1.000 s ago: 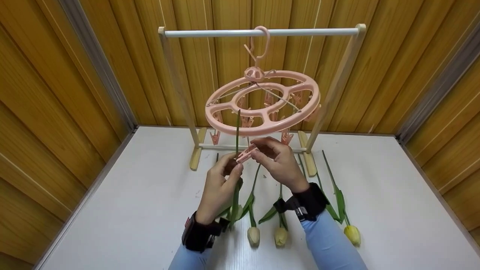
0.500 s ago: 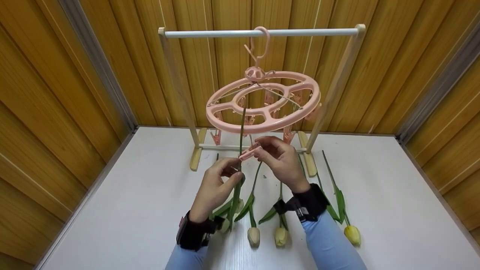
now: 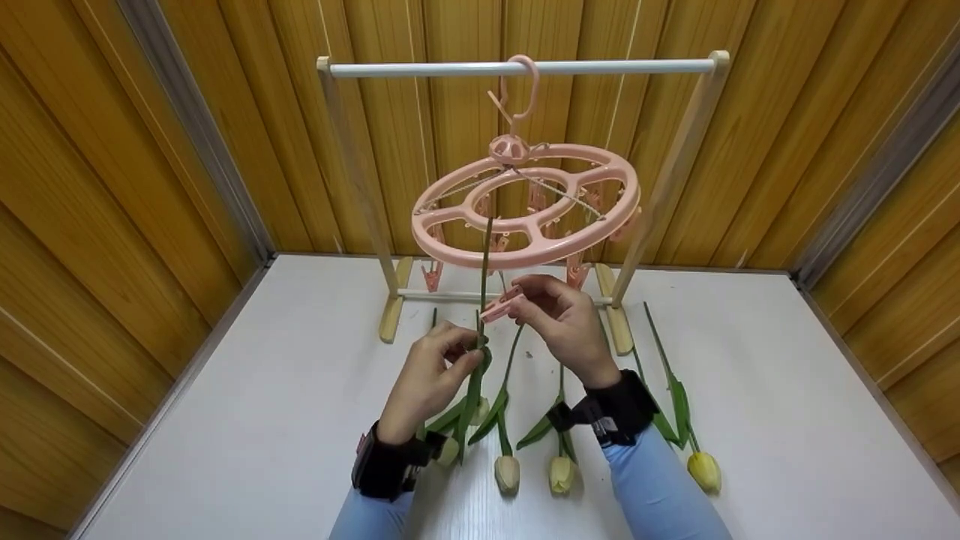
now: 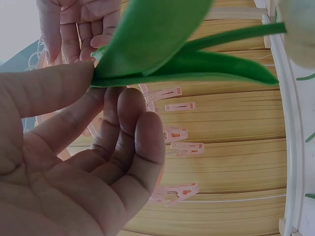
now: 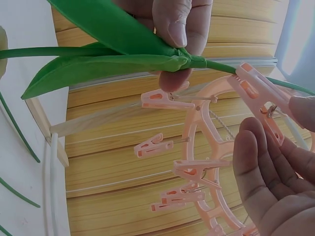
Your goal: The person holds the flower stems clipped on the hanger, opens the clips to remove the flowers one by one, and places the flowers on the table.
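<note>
My left hand (image 3: 431,379) pinches an artificial tulip (image 4: 152,39) between thumb and index finger where its green leaves join the stem. Its stem points up in front of the pink ring hanger (image 3: 517,260), and the pale bloom, blurred at the edge of the left wrist view, hangs below. My right hand (image 3: 562,330) pinches the handle end of a pink clothespin (image 5: 256,91), which hangs from the hanger. The clothespin's mouth meets the stem a little above my left fingers.
A white rod (image 3: 420,69) on a wooden stand (image 3: 682,172) bears the hanger. Other pink clothespins (image 3: 431,277) dangle from the ring. Several tulips lie on the white table (image 3: 247,420), including a yellow one (image 3: 704,471) at right. Wood-patterned walls (image 3: 97,187) enclose the table.
My left hand has moved slightly down, away from the clothespin, still pinching the tulip. The stem and clothespin have shifted slightly right. My right hand keeps its pinch.
</note>
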A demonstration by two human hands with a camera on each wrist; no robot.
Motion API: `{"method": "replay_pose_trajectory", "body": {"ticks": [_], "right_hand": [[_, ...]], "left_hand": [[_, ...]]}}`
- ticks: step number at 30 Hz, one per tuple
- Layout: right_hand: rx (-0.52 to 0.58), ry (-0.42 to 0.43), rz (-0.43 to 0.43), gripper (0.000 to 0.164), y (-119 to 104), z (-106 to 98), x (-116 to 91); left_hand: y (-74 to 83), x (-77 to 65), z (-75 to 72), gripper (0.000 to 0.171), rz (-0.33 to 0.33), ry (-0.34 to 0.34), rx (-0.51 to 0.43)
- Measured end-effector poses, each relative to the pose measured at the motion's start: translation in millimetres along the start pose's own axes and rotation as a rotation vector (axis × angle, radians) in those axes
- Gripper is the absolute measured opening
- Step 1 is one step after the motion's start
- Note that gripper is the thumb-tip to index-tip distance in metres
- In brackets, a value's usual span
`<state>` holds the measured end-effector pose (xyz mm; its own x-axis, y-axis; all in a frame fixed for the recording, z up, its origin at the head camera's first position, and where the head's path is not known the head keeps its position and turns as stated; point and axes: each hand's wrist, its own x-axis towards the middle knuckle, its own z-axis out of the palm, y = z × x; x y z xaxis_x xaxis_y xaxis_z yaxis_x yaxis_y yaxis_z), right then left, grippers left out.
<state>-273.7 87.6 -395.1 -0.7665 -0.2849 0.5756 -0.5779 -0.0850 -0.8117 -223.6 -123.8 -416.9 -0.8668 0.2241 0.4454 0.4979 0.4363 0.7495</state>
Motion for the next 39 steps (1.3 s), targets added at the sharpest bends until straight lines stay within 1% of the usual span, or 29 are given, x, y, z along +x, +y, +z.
{"method": "replay_pose_trajectory", "body": {"ticks": [10, 24, 32, 39], "right_hand": [[0.049, 0.004, 0.015, 0.025, -0.1, 0.1, -0.5], [0.098, 0.007, 0.036, 0.024, 1.1, 1.0, -2.4], [0.092, 0.022, 0.061, 0.021, 1.3, 2.9, -4.4], [0.127, 0.017, 0.060, 0.022, 3.7, 3.3, -5.7]], "left_hand": [[-1.0, 0.5, 1.4, 0.006, 0.004, 0.018, 0.000], [-0.2, 0.9, 3.3, 0.004, 0.035, 0.032, 0.005], [2.5, 0.6, 3.4, 0.006, 0.018, 0.034, -0.012], [3.4, 0.9, 3.9, 0.005, 0.007, 0.024, -0.019]]}}
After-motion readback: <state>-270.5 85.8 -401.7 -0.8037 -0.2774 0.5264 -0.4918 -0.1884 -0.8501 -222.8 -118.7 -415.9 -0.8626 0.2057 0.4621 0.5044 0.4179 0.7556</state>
